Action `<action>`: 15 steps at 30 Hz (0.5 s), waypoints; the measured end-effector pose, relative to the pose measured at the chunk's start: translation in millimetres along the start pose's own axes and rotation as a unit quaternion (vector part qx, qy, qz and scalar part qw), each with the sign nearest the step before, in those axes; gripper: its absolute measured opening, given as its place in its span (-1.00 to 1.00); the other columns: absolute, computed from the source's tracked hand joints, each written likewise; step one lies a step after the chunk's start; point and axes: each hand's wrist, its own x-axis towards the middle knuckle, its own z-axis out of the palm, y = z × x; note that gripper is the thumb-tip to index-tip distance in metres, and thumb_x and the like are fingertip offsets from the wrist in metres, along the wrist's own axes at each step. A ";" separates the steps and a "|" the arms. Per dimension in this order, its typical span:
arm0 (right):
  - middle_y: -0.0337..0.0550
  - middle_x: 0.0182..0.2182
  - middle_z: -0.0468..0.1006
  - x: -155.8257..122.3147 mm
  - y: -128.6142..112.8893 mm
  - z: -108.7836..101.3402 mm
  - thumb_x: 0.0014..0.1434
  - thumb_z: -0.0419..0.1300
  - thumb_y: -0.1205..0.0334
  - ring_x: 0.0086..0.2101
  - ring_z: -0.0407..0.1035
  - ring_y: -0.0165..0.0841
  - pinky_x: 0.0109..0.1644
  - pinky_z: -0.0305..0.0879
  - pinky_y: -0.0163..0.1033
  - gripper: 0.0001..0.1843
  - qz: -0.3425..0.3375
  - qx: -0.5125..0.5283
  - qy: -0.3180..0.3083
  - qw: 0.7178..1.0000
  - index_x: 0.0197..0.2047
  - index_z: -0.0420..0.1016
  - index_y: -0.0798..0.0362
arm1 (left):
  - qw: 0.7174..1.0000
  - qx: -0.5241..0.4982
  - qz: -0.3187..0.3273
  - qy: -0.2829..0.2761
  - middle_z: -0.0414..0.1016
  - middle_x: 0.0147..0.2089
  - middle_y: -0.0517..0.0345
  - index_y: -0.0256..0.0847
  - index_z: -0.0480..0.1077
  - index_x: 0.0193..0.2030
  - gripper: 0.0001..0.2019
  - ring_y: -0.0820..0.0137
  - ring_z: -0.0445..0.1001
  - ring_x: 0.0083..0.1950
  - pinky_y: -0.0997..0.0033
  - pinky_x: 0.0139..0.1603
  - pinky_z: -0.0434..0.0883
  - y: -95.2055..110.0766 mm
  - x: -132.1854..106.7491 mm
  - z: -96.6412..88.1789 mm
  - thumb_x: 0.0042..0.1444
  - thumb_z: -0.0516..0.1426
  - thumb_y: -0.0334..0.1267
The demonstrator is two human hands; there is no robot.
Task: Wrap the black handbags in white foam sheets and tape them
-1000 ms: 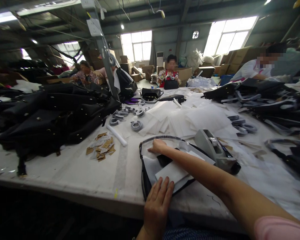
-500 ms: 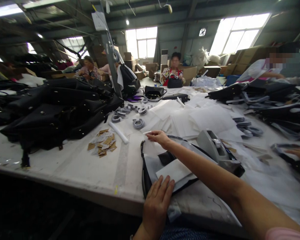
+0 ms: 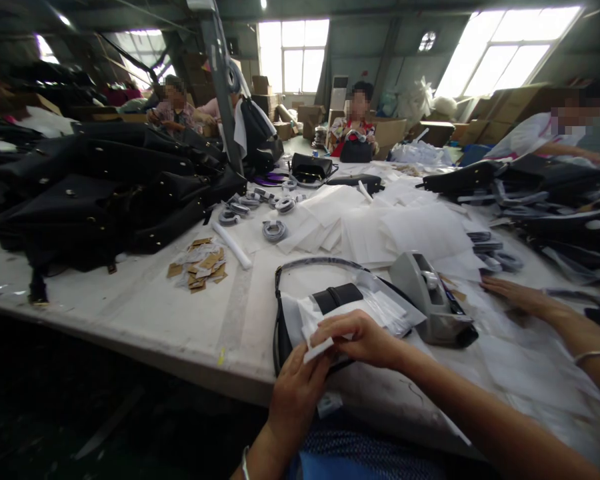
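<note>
Along the near edge of the surface (image 3: pixel 180 320), our right hand (image 3: pixel 356 339) pinches a folded white strip (image 3: pixel 319 350) beside our half-curled left hand (image 3: pixel 297 380), whose hold we can't make out. Beneath lies the black handbag (image 3: pixel 336 297), white paper (image 3: pixel 291 315) partly laid over it, folding apparently unfinished.

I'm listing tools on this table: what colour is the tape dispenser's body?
Grey; the tape dispenser shows best in the head view, the only one.
</note>
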 end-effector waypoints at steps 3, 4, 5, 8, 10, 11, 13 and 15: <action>-0.06 -0.10 0.65 -20.3 3.4 0.7 0.30 0.13 0.42 -0.06 0.54 -0.32 0.07 0.46 -0.22 -0.71 -0.039 -0.005 -0.010 0.999 -0.03 0.63 0.03 | 0.999 -0.044 -0.017 0.012 0.58 0.05 -0.05 -0.28 0.43 0.11 -0.71 0.21 0.52 0.13 0.21 0.16 0.51 1.1 0.2 -1.4 0.35 0.04 -0.24; -0.04 -0.07 0.65 -25.6 5.5 1.4 0.30 0.12 0.43 -0.04 0.54 -0.32 0.08 0.46 -0.22 -0.70 -0.051 -0.009 -0.003 0.999 -0.02 0.62 0.04 | 0.998 -0.059 -0.027 0.011 0.57 0.05 -0.06 -0.29 0.41 0.12 -0.71 0.22 0.51 0.15 0.22 0.18 0.49 1.2 -0.6 -1.4 0.36 0.03 -0.24; -0.03 -0.06 0.64 -30.3 8.0 2.5 0.30 0.12 0.44 -0.04 0.53 -0.33 0.10 0.45 -0.21 -0.70 -0.064 -0.018 0.005 0.998 -0.01 0.61 0.04 | 0.997 -0.073 -0.040 0.010 0.57 0.06 -0.07 -0.29 0.40 0.12 -0.71 0.23 0.51 0.16 0.23 0.19 0.48 1.4 -1.9 -1.0 0.36 0.03 -0.25; -0.04 -0.07 0.65 -41.1 16.8 8.4 0.34 0.11 0.41 -0.03 0.53 -0.35 0.21 0.37 -0.15 -0.71 -0.119 -0.077 0.023 0.990 0.02 0.59 0.02 | 0.992 -0.094 -0.085 0.015 0.54 0.09 -0.10 -0.26 0.36 0.15 -0.69 0.24 0.52 0.14 0.25 0.14 0.52 1.4 -7.4 0.9 0.32 0.10 -0.23; -0.06 -0.07 0.66 -46.7 20.6 13.8 0.35 0.11 0.40 -0.01 0.53 -0.35 0.27 0.31 -0.12 -0.72 -0.154 -0.130 0.028 0.979 0.03 0.57 0.03 | 0.990 -0.100 -0.098 0.014 0.53 0.11 -0.12 -0.25 0.33 0.20 -0.65 0.23 0.51 0.15 0.26 0.12 0.53 1.4 -10.1 1.6 0.30 0.12 -0.26; -0.05 -0.07 0.66 -49.2 20.5 16.0 0.35 0.11 0.41 0.01 0.52 -0.34 0.28 0.29 -0.11 -0.72 -0.167 -0.154 0.029 0.973 0.03 0.56 0.05 | 0.990 -0.100 -0.095 0.012 0.50 0.14 -0.13 -0.24 0.32 0.22 -0.63 0.23 0.50 0.17 0.25 0.12 0.52 1.4 -10.6 1.6 0.30 0.11 -0.29; -0.03 -0.05 0.65 -53.1 14.4 18.0 0.34 0.11 0.42 0.04 0.50 -0.31 0.28 0.29 -0.10 -0.74 -0.183 -0.183 0.020 0.966 0.03 0.55 0.08 | 0.994 -0.089 -0.071 0.007 0.44 0.23 -0.15 -0.22 0.31 0.26 -0.61 0.21 0.44 0.25 0.23 0.17 0.50 1.2 -10.4 1.2 0.31 0.08 -0.36; -0.01 -0.09 0.66 -53.7 2.1 14.9 0.33 0.18 0.33 0.00 0.52 -0.29 0.24 0.34 -0.12 -0.79 -0.180 -0.166 -0.004 0.969 0.00 0.55 0.10 | 0.997 -0.072 -0.040 0.006 0.40 0.29 -0.12 -0.21 0.33 0.27 -0.59 0.18 0.35 0.32 0.19 0.23 0.45 1.0 -9.6 1.1 0.30 0.06 -0.43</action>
